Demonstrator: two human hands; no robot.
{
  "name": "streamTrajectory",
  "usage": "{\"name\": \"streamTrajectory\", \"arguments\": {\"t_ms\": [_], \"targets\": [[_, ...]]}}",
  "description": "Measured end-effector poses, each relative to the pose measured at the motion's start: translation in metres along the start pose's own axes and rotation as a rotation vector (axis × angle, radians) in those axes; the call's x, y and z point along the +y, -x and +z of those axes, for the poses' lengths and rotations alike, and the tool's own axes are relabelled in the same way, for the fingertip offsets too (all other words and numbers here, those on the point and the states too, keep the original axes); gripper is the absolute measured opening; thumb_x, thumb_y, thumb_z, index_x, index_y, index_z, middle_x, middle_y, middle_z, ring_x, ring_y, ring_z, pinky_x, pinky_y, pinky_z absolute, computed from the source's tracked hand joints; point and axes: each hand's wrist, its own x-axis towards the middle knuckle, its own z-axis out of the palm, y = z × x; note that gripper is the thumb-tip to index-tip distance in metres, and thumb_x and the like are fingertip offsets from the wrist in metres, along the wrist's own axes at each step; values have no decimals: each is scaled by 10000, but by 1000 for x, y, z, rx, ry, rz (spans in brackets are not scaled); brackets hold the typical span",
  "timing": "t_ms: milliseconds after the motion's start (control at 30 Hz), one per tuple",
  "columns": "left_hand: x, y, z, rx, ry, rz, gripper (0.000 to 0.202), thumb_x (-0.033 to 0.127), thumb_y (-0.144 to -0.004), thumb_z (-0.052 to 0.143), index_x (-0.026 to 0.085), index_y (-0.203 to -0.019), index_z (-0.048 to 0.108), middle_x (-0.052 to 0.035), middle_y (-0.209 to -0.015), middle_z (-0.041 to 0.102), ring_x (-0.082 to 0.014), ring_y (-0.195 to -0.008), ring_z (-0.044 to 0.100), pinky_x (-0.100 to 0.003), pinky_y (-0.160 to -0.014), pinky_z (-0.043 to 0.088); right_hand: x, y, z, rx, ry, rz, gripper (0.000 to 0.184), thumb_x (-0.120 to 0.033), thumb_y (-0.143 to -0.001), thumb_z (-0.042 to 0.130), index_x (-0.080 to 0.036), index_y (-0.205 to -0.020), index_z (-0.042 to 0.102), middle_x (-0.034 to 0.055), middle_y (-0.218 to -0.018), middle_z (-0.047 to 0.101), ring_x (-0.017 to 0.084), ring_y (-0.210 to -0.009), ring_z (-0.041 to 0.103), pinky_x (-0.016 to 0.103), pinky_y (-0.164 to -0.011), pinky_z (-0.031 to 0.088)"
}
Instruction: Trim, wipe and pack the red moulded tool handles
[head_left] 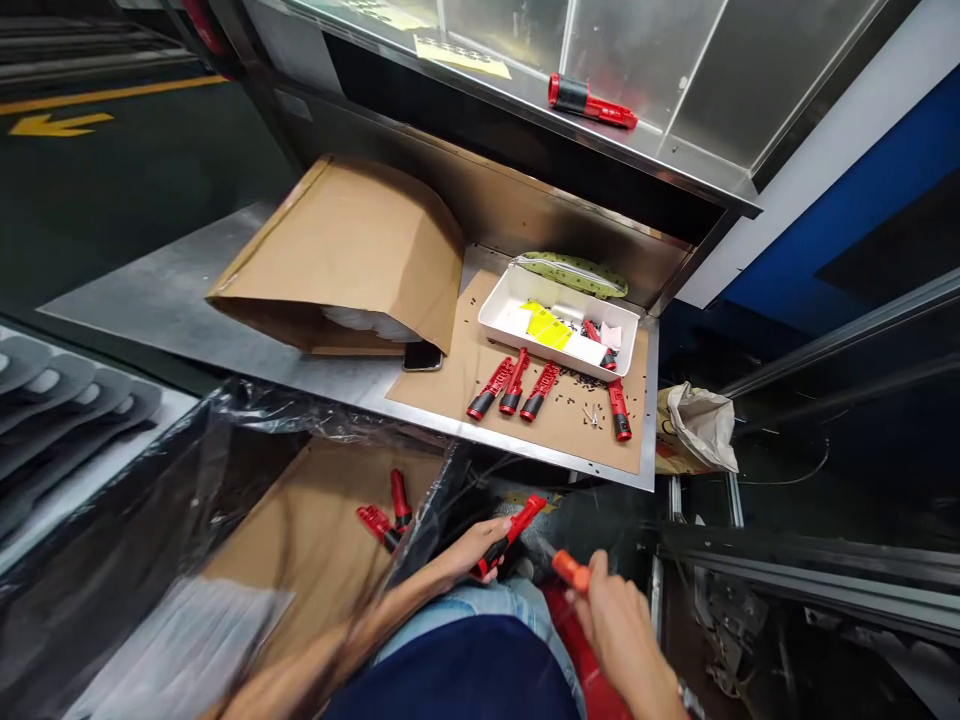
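Observation:
My left hand is shut on a red-and-black plastic tool housing, held at an angle above my lap. My right hand grips an orange-handled screwdriver, whose thin shaft points toward that housing; the tip is blurred and does not clearly touch it. Several similar red housings lie on a brown cardboard sheet on the steel shelf, among scattered small black screws. A white tray there holds yellow labels and small parts.
A black-lined box at lower left holds two red housings. Above the shelf, another red-and-black housing sits on a glass-topped ledge. A brown paper bag, phone and green zip pouch share the shelf.

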Motion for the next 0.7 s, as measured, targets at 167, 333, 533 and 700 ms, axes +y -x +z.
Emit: {"name": "streamTrajectory", "arguments": {"t_ms": [167,333,533,700], "targets": [[10,13,-8,-91,113,-132,577,470,-866,710,144,-1325,581,1,-586,630,-126,-400,551,-179,-357,357,13,-11,-13,-34,-38,-1,305,-287,-982,499,-115,-1227,558,163,-978,745,287,-924,731,304,-733,493],[19,23,-21,-196,296,-292,282,367,-948,626,122,-811,606,3,-589,527,-43,-417,484,-94,-401,433,17,5,-13,-56,-52,28,321,-269,-995,435,-111,-1251,549,168,-983,739,301,-927,726,326,-741,495],[24,18,-19,-284,338,-316,266,371,-973,587,144,-836,569,17,-619,533,-22,-373,439,-83,-354,399,18,18,-2,-21,-44,36,375,-282,-981,472,-99,-1302,533,167,-950,732,293,-893,723,321,-736,491],[55,23,5,-374,223,-239,392,485,-922,637,134,-1096,623,-40,-647,649,-93,-382,534,-144,-335,356,44,5,45,9,-211,27,440,-303,-946,542,-172,-1362,476,128,-993,734,291,-959,714,328,-801,475]]}}
